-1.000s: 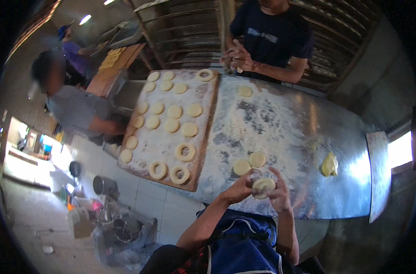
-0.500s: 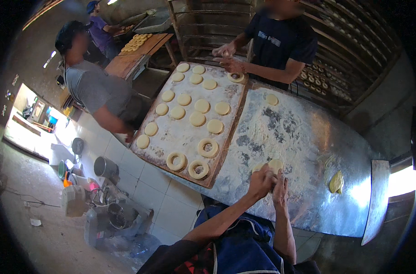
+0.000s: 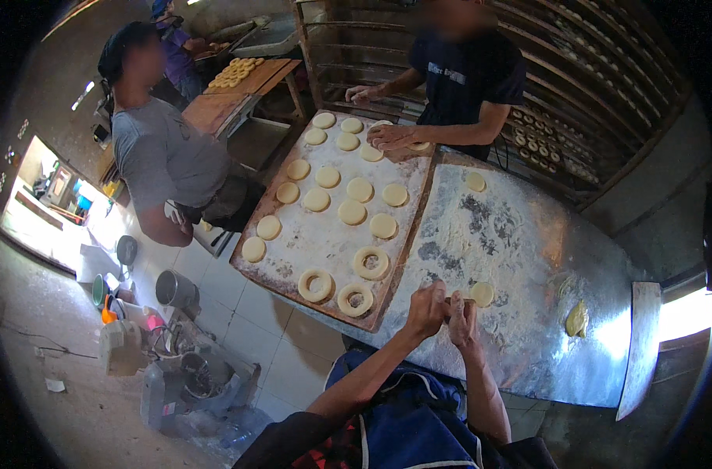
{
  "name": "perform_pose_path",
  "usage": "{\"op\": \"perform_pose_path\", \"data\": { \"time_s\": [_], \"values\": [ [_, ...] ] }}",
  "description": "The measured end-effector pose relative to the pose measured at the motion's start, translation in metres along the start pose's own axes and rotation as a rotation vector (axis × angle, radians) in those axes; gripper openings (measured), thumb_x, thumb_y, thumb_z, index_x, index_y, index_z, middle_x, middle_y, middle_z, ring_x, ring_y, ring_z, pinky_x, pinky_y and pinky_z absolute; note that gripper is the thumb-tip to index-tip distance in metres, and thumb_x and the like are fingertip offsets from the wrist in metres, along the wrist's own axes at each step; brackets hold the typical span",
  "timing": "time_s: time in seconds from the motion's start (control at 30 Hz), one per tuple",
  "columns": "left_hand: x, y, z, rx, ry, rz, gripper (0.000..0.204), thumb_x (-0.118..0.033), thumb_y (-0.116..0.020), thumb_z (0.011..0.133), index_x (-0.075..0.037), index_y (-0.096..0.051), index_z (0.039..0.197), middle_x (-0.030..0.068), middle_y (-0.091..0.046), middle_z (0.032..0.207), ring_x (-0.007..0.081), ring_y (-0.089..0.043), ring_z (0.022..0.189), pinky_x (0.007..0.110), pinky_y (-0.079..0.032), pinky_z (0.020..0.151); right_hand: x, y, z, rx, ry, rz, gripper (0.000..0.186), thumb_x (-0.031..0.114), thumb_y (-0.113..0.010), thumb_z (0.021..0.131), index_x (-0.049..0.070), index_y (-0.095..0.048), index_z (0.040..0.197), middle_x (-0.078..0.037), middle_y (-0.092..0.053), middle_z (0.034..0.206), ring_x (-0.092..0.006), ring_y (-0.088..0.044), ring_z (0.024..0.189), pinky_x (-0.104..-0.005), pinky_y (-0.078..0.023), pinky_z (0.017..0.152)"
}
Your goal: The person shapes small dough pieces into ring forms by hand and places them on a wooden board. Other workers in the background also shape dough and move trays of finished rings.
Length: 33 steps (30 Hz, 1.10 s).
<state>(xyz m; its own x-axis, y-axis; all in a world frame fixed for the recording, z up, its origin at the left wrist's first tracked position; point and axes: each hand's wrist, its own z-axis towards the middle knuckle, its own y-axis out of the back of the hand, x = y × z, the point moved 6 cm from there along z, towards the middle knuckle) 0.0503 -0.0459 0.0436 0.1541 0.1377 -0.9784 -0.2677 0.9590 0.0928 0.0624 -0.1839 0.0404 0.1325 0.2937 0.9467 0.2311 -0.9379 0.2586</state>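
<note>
Above the floured metal table (image 3: 520, 234), near its front edge, my two hands are close together. My left hand (image 3: 426, 309) is curled closed, its fingertips meeting the right. My right hand (image 3: 464, 322) is closed too, fingers pointing away from me. Something small and brownish shows between them, too little of it to name. A round flat dough piece (image 3: 482, 294) lies just beyond my right fingertips. To the left, a floured wooden board (image 3: 293, 242) bears several dough discs (image 3: 352, 211) and, toward its near edge, three dough rings (image 3: 315, 286).
Across the table a co-worker's hand (image 3: 392, 137) reaches over the board's far corner. Another person (image 3: 168, 148) stands left of the board. A dough lump (image 3: 577, 320) and another disc (image 3: 475, 182) lie on the metal. A long flat plank (image 3: 642, 344) edges the right end.
My hands have shifted slightly left, away from the dough disc now lying by itself. The co-worker opposite has lowered a hand onto the board's far corner. The person at left has drawn an arm back.
</note>
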Motion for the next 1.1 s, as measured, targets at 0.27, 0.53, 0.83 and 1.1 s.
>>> {"op": "perform_pose_path", "data": {
  "time_s": [0.27,0.53,0.83,1.1],
  "values": [
    [-0.021,0.051,-0.003,-0.167,-0.334,0.424,0.029,-0.028,-0.051,0.106,-0.011,-0.05,0.082,0.0045,-0.053,0.07,0.0235,-0.054,0.062,0.04,-0.043,0.058,0.056,-0.034,-0.005,-0.136,0.557,-0.195,0.058,0.038,-0.036,0.109,-0.002,-0.07,0.083,-0.014,-0.063,0.07,-0.0236,-0.061,0.065,-0.0375,-0.052,0.066],
    [-0.01,0.089,0.005,-0.227,-0.106,-0.067,0.039,-0.036,-0.041,0.11,-0.011,-0.045,0.08,-0.0014,-0.036,0.063,0.0236,-0.042,0.061,0.035,-0.042,0.068,0.037,-0.078,0.009,-0.067,0.568,-0.115,0.074,0.056,-0.028,0.108,-0.002,-0.067,0.083,-0.007,-0.058,0.066,-0.0174,-0.052,0.058,-0.0376,-0.041,0.051],
    [0.005,0.136,0.012,-0.29,0.198,-0.218,0.038,-0.034,-0.042,0.109,-0.015,-0.048,0.077,0.0006,-0.039,0.06,0.0228,-0.048,0.055,0.041,-0.043,0.06,0.092,-0.115,0.016,0.115,0.451,0.101,0.066,0.052,-0.039,0.104,0.0,-0.06,0.069,-0.008,-0.047,0.056,-0.0203,-0.045,0.05,-0.0408,-0.037,0.05],
    [0.006,0.163,0.014,-0.341,0.166,-0.569,0.043,-0.039,-0.04,0.11,-0.01,-0.047,0.08,0.0012,-0.043,0.074,0.0137,-0.044,0.07,0.031,-0.041,0.065,0.094,-0.151,0.013,-0.003,0.537,0.046,0.079,0.062,-0.031,0.106,-0.002,-0.067,0.076,-0.008,-0.06,0.066,-0.0201,-0.059,0.063,-0.035,-0.046,0.057]
  ]
}}
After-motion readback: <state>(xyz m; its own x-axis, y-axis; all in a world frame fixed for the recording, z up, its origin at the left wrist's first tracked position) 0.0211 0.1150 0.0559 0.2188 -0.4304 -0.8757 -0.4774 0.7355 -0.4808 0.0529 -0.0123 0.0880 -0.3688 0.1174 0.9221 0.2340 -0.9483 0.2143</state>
